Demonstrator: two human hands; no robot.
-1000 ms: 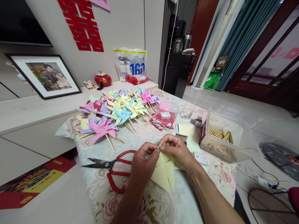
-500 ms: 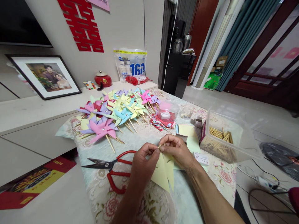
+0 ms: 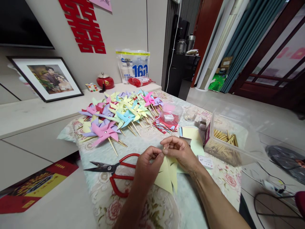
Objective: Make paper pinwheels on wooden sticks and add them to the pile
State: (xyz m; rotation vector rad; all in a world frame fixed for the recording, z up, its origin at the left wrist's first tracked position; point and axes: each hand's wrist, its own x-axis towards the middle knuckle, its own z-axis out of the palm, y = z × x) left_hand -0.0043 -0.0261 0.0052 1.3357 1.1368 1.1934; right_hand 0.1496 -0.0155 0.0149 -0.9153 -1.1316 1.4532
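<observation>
My left hand (image 3: 145, 167) and my right hand (image 3: 180, 153) meet over the table's near middle, both pinching the top of a pale yellow cut paper sheet (image 3: 167, 175) that hangs down between them. The fingertips press together at the paper's upper corner, where a small stick tip shows. Red-handled scissors (image 3: 114, 170) lie on the floral tablecloth (image 3: 102, 190) just left of my left hand. A pile of finished paper pinwheels (image 3: 119, 114) in pink, yellow, blue and purple covers the far left of the table.
A clear plastic box of wooden sticks (image 3: 226, 140) stands at the right. Yellow and green paper squares (image 3: 192, 135) lie beyond my right hand. A clear tub with pink contents (image 3: 170, 114), red paper pieces (image 3: 164, 126), and a framed photo (image 3: 47, 78) on the left shelf.
Both hands have shifted very slightly up and away with the yellow paper; the fingers keep working at its top corner. Nothing else has moved.
</observation>
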